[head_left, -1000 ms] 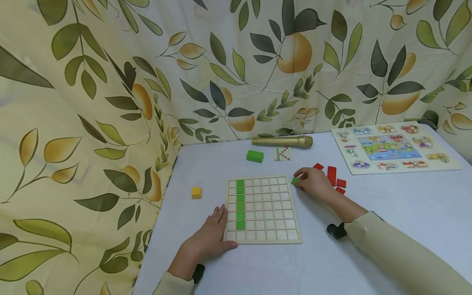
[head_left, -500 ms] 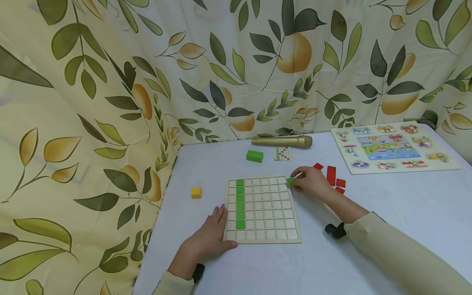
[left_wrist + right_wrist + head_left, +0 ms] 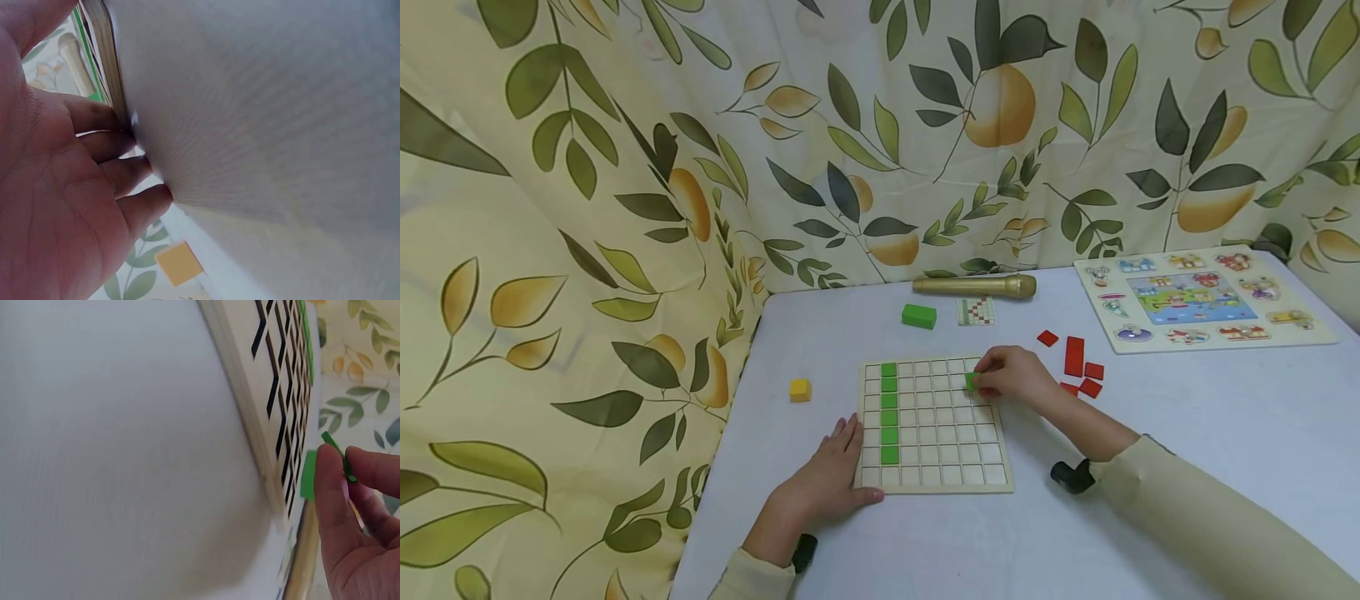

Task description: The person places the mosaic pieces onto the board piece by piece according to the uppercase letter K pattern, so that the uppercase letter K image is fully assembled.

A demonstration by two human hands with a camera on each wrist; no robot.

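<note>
A square wooden grid board point(image 3: 937, 478) lies on the table, with a column of green square tiles point(image 3: 890, 416) in its second column from the left. My left hand point(image 3: 824, 472) rests against the board's lower left edge, fingers extended, thumb along the front edge; in the left wrist view the fingertips point(image 3: 159, 194) touch down beside it. Over the upper right of the board, my right hand point(image 3: 1011, 375) pinches a small green tile point(image 3: 972, 381) between thumb and fingers. The right wrist view shows that thin tile edge-on between the fingertips.
Several red tiles point(image 3: 1074, 357) lie right of the board. Behind it are a green block point(image 3: 919, 317), a patterned card point(image 3: 976, 312) and a gold microphone point(image 3: 973, 287). A yellow cube point(image 3: 801, 391) sits at left, a picture puzzle board point(image 3: 1206, 333) at back right.
My right hand has carried the green tile leftward from beside the board to over its upper right squares, uncovering more red tiles. The left hand has stayed in place.
</note>
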